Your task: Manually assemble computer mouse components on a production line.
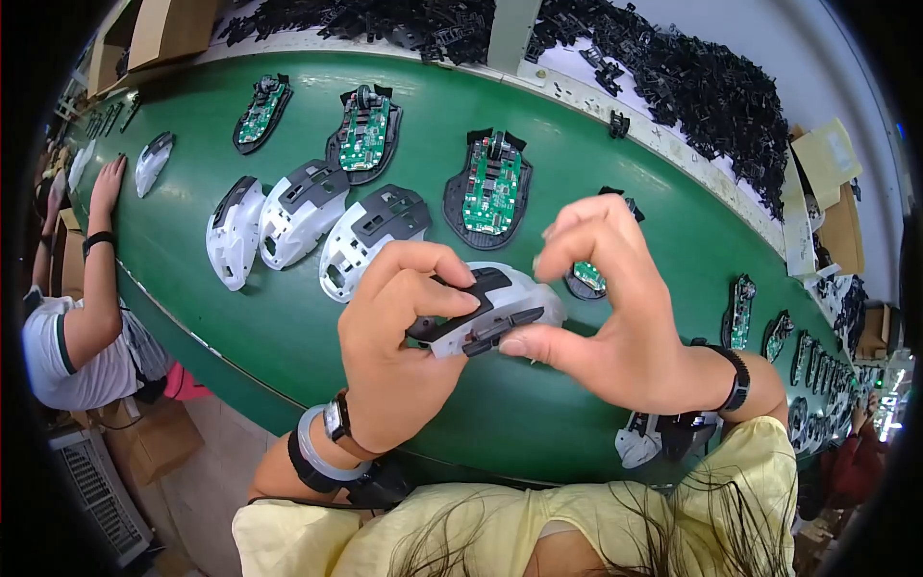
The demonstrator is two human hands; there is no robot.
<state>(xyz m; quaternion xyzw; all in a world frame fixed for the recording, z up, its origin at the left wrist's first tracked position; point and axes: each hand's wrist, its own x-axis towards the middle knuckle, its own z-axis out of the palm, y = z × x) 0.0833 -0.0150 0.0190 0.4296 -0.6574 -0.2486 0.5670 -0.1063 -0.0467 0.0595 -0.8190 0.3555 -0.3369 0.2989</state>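
My left hand (396,332) grips a white and black computer mouse shell (531,296), its fingers and thumb closed over the dark top part. Along the shell's near side sits a slim black side piece (504,330). My right hand (630,322) is beside the shell's right end. Its thumb tip reaches to the end of the side piece, while the fingers curl above, apart from the thumb. Whether that thumb presses on the piece I cannot tell. Behind the left hand lies another white and dark mouse shell (348,252).
On the green table (404,486), mouse bases with green circuit boards (492,197) lie beyond my hands. Small black parts (697,91) are heaped on the ledge. A co-worker's hand (108,183) rests at the far left. Another shell (636,442) lies near my right forearm.
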